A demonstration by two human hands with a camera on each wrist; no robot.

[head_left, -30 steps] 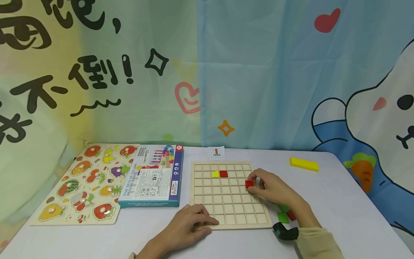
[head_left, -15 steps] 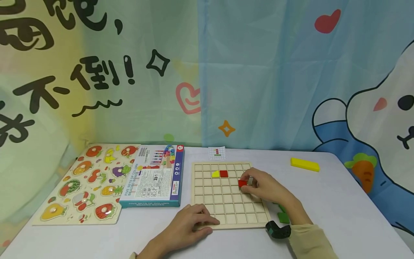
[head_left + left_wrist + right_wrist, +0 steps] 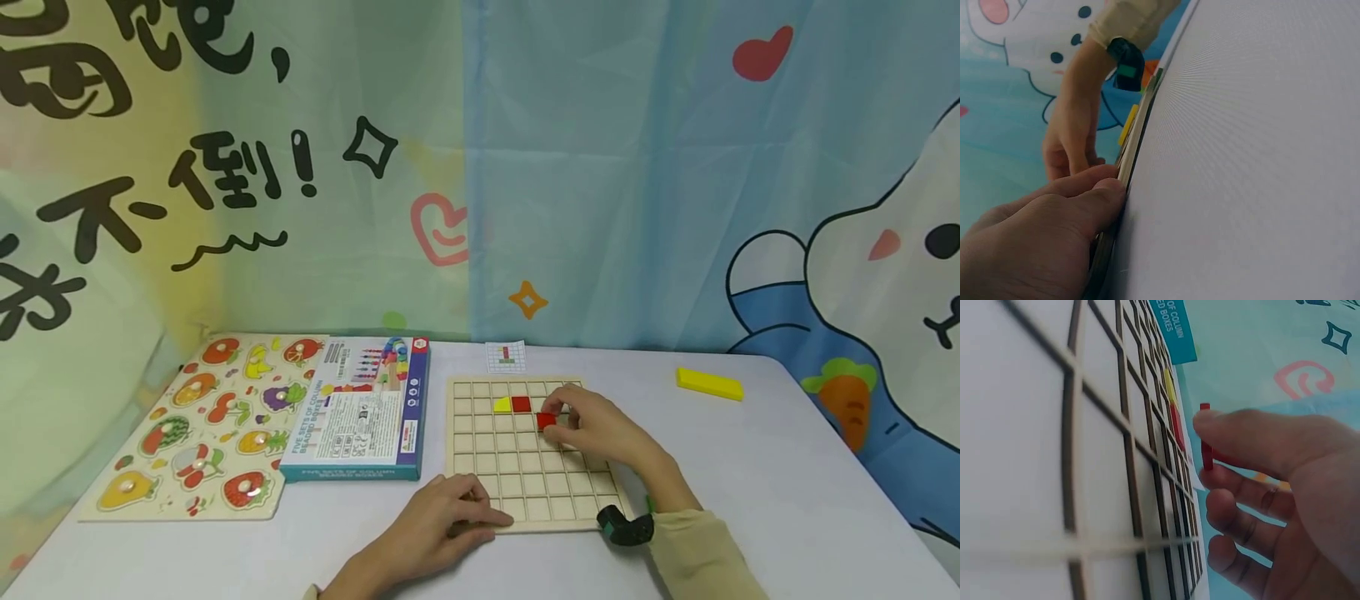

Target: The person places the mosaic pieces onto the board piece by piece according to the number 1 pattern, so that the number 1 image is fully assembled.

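A wooden grid board [image 3: 517, 484] lies flat in the middle of the head view. Thumb and index finger of my right hand [image 3: 596, 423] pinch a small red square tile [image 3: 546, 422]. In the right wrist view this tile [image 3: 1207, 449] shows edge-on, close over the grid. A yellow piece [image 3: 502, 406] with a slanted edge and another red tile [image 3: 521, 404] sit side by side in the board's second row from the back. My left hand [image 3: 435, 518] holds the board's front left edge, thumb at the side and index finger on top in the left wrist view.
Behind the board lies a small printed grid card [image 3: 506, 357]. A yellow bar [image 3: 709, 384] is at the back right. To the left are a boxed set [image 3: 352, 425] and a fruit puzzle board [image 3: 202, 437]. A black wrist camera [image 3: 626, 527] sits on the right wrist.
My right hand has moved left over the board with the red tile, from its right edge toward the placed red tile. The left hand stays at the board's edge.
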